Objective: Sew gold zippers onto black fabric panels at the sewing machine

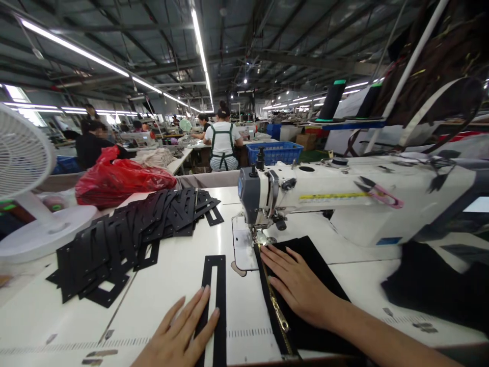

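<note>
My left hand [185, 326] lies with fingers spread on a black slotted strip [219, 295], a flat frame with a long narrow opening and small holes at its far end. Flat on a black fabric piece [324, 275] rests my right hand [294, 283], fingers stretched toward the needle area. Along the fabric's left edge runs a gold zipper [273, 295] with a metal pull [281, 321]. The far end of the zipper reaches the presser foot [255, 235] of the white sewing machine [344, 199]. A gap of white table separates the strip from the fabric.
Many black slotted pieces [126, 234] lie heaped at left, before a red plastic bag [122, 176] and a white fan [34, 214]. Pink-handled snips [382, 194] rest on the machine arm. More black fabric [439, 290] lies at right. Other people work beyond a blue basket [275, 153].
</note>
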The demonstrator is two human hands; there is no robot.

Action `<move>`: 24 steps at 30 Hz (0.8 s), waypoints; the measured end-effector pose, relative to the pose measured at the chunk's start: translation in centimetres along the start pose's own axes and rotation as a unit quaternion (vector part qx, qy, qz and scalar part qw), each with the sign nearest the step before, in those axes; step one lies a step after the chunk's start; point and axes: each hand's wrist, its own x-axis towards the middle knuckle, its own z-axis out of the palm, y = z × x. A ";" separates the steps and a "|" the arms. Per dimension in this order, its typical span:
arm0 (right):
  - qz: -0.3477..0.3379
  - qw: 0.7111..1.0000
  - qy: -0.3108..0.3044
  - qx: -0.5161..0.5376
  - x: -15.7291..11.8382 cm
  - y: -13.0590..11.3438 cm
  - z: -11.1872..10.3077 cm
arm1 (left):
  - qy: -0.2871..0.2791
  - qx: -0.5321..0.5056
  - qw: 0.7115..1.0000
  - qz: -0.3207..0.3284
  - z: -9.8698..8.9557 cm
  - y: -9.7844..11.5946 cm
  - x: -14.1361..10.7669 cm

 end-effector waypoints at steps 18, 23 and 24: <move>-0.006 0.998 0.064 -0.008 -0.6 -0.4 -0.1 | 0.227 -0.154 0.961 -0.036 2.1 -1.4 9.8; -0.018 0.998 0.058 0.010 -0.5 -0.3 -0.5 | 0.124 -0.135 0.983 -0.006 2.5 1.0 13.6; -0.016 0.998 0.060 0.015 -0.4 -0.3 -0.6 | 0.117 -0.133 0.984 -0.003 2.7 1.1 13.9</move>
